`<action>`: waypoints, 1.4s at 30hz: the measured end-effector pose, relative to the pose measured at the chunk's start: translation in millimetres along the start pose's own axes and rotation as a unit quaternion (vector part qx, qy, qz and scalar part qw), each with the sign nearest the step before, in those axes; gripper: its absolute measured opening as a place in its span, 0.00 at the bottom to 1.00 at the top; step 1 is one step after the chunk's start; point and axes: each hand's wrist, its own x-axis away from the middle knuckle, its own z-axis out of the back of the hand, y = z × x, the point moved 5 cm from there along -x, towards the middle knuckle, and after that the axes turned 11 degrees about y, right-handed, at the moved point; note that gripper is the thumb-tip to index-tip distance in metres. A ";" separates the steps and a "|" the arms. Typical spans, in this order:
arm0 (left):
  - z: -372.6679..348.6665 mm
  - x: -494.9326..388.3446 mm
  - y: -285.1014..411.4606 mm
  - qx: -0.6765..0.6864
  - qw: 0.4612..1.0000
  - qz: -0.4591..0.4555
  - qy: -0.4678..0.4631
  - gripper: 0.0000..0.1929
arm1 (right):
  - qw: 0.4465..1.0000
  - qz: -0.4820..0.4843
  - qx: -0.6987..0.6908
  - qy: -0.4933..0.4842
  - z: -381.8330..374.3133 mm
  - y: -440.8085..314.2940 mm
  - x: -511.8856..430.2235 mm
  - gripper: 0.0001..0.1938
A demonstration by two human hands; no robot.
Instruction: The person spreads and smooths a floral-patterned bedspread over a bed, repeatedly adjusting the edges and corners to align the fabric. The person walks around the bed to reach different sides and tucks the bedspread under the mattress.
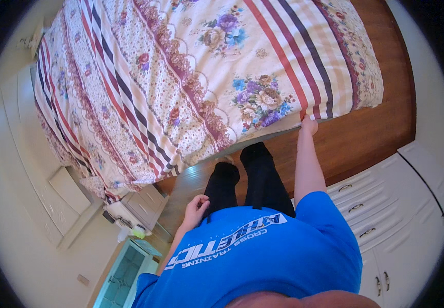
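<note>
A floral bedspread (260, 100) with red, maroon and black stripes lies over a bed. My right hand (309, 125) reaches out to its near edge, at the foot of the red and maroon stripes. The fingers grip the fabric there, and small creases run up from them. My left hand (197, 208) hangs beside my left thigh, loosely curled, with nothing seen in it. The cloth spreads fairly flat in the middle, with wrinkles toward the left.
Wooden floor (345, 150) runs along the bed's near side and right end. A white cabinet (380, 208) with drawers and doors stands at right. A white bedside cabinet (145, 204) stands at left, near a teal-glazed door (124, 273).
</note>
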 end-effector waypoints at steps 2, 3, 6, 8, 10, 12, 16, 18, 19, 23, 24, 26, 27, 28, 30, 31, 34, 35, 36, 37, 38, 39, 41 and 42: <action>-4.1 -0.8 -20.6 0.026 0.999 0.032 0.029 0.06 | 0.975 -0.098 -0.198 -0.030 -4.9 -10.3 12.7 0.16; -5.4 -1.4 -41.4 0.047 0.996 0.062 0.034 0.05 | 0.943 -0.156 -0.287 -0.054 -9.5 -18.1 18.0 0.15; -4.0 -11.2 -82.5 0.097 0.986 0.124 0.062 0.04 | 0.876 -0.220 -0.419 -0.091 -34.9 -30.1 16.1 0.13; -4.2 -22.1 -110.2 0.045 0.988 0.129 0.071 0.04 | 0.835 -0.250 -0.445 -0.205 -47.0 -49.8 19.7 0.14; -8.5 -34.7 -115.8 0.033 0.989 0.130 0.068 0.04 | 0.793 -0.258 -0.460 -0.304 -52.7 -66.9 18.5 0.12; -17.3 -52.3 -100.3 0.027 0.992 0.104 0.068 0.04 | 0.815 -0.231 -0.408 -0.341 -52.1 -69.4 3.6 0.11; -45.7 -87.3 -77.0 0.117 0.986 0.052 0.109 0.05 | 0.904 -0.125 -0.306 -0.270 14.8 -53.5 4.3 0.14; -43.8 -113.1 -24.3 -0.029 0.992 -0.043 0.119 0.08 | 0.953 -0.049 -0.220 -0.200 21.7 -33.0 -41.4 0.13; -45.0 -124.0 -3.2 -0.070 0.979 -0.121 0.147 0.13 | 0.972 0.034 -0.160 -0.172 23.0 -26.3 -61.3 0.13; -54.8 -158.2 68.5 -0.228 0.929 -0.257 0.135 0.36 | 0.938 -0.085 -0.222 -0.251 28.6 -48.7 -44.1 0.06; -61.4 -165.7 70.8 -0.275 0.922 -0.246 0.120 0.38 | 0.930 -0.077 -0.224 -0.283 36.2 -50.0 -40.3 0.07; -73.3 -176.6 68.8 -0.379 0.881 -0.248 0.139 0.28 | 0.926 -0.076 -0.233 -0.287 58.6 -61.1 -29.6 0.07; -80.0 -191.1 56.2 -0.395 0.881 -0.219 0.139 0.23 | 0.931 -0.083 -0.240 -0.262 68.0 -65.5 -17.3 0.06; -87.9 -206.5 42.3 -0.410 0.881 -0.195 0.133 0.18 | 0.936 -0.076 -0.233 -0.253 72.5 -55.1 -23.8 0.06; -92.6 -212.7 37.3 -0.420 0.882 -0.185 0.109 0.06 | 0.947 -0.065 -0.211 -0.232 60.1 -15.4 -48.2 0.05; -91.3 -212.3 37.9 -0.400 0.893 -0.181 0.096 0.06 | 0.951 -0.060 -0.204 -0.223 46.3 -9.3 -57.2 0.05; -83.8 -201.5 40.2 -0.354 0.912 -0.199 0.059 0.08 | 0.909 -0.176 -0.133 -0.355 -6.1 44.9 -123.3 0.06; -77.9 -192.1 39.3 -0.355 0.911 -0.204 0.056 0.10 | 0.879 -0.185 -0.112 -0.424 -10.8 24.1 -114.8 0.10; -70.0 -177.7 37.4 -0.338 0.915 -0.202 0.089 0.12 | 0.866 -0.189 -0.165 -0.433 -7.7 -5.0 -98.5 0.11; -63.4 -163.8 36.8 -0.321 0.917 -0.205 0.117 0.14 | 0.849 -0.197 -0.221 -0.438 3.6 -44.9 -68.9 0.13; -56.4 -150.8 35.2 -0.301 0.919 -0.209 0.144 0.16 | 0.828 -0.204 -0.275 -0.444 19.5 -89.9 -35.8 0.15; -49.2 -146.0 29.5 -0.275 0.932 -0.186 0.146 0.19 | 0.831 -0.274 -0.379 -0.302 21.7 -83.2 -70.0 0.19; -39.4 -138.6 0.2 -0.240 0.948 -0.133 0.161 0.21 | 0.837 -0.276 -0.416 -0.224 38.6 -111.1 -85.1 0.24; -34.1 -137.1 -13.6 -0.228 0.952 -0.118 0.169 0.21 | 0.832 -0.260 -0.439 -0.218 39.9 -118.5 -96.5 0.24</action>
